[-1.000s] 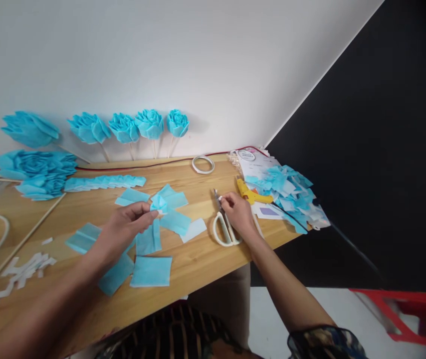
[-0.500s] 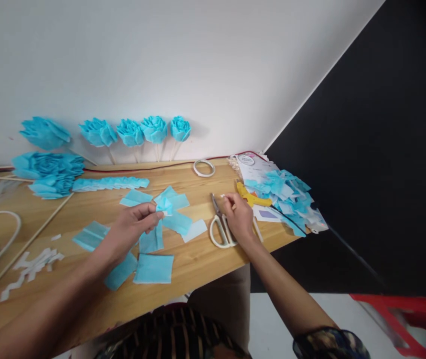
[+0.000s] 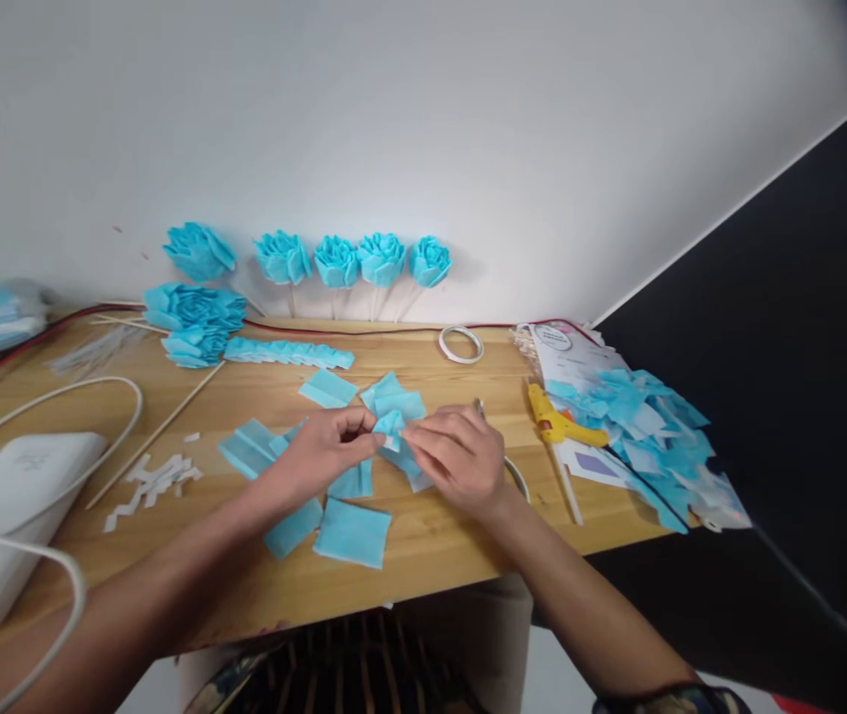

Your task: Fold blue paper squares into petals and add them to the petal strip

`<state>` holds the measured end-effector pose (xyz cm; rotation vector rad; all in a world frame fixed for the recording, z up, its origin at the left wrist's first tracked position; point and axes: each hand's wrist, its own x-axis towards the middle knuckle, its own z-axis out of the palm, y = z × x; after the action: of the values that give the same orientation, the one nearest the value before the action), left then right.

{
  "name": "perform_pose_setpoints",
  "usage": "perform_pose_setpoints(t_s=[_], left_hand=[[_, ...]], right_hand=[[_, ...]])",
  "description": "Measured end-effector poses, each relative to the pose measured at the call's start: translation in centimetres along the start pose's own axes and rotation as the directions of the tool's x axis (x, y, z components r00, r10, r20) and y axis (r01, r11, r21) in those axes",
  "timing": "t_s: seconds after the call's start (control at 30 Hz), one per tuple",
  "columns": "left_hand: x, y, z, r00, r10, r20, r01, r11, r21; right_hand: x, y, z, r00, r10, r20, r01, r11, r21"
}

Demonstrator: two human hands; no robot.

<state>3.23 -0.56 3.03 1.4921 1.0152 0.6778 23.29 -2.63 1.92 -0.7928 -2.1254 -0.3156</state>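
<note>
Folded piece [image 3: 392,423]: small, blue, creased
Left hand [image 3: 326,443]: pinching it
Right hand [image 3: 468,461]: grip unclear
Flowers [image 3: 336,261] against wall [image 3: 543,178]: five
Glue gun [image 3: 561,423]: one

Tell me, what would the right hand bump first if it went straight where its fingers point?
Probably the folded blue paper held by the left hand. The right hand is so close it may be touching it.

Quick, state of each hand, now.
Left hand: closed, pinching the folded blue piece.
Right hand: fingertips right at that piece; whether they grip anything cannot be told.
</note>
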Motion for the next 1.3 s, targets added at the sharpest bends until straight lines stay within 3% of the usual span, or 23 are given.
perform_pose_setpoints(t_s=[0.8, 1.1, 1.2, 1.3], left_hand=[[0.2, 0.0, -0.2, 1.0, -0.012, 0.014, 0.013, 0.995, -0.097], [0.4, -0.8, -0.2, 1.0, -0.01, 0.004, 0.011, 0.987, -0.158], [0.5, -1.0, -0.3, 0.999, -0.012, -0.035, 0.005, 0.983, -0.185], [0.6, -0.9, -0.4, 0.998, -0.007, -0.06, -0.004, 0.984, -0.176]], right_hand=[[-0.1, 0.7, 0.5, 0.996, -0.068, 0.059, 0.071, 0.997, -0.041], [1.0, 0.9, -0.3, 0.976, -0.105, 0.189, 0.105, 0.994, 0.01], [1.3, 1.2, -0.8, 0.959, -0.08, 0.272, 0.065, 0.996, 0.065], [1.4, 1.2, -0.9, 0.97, 0.147, 0.195, -0.175, 0.976, 0.133]])
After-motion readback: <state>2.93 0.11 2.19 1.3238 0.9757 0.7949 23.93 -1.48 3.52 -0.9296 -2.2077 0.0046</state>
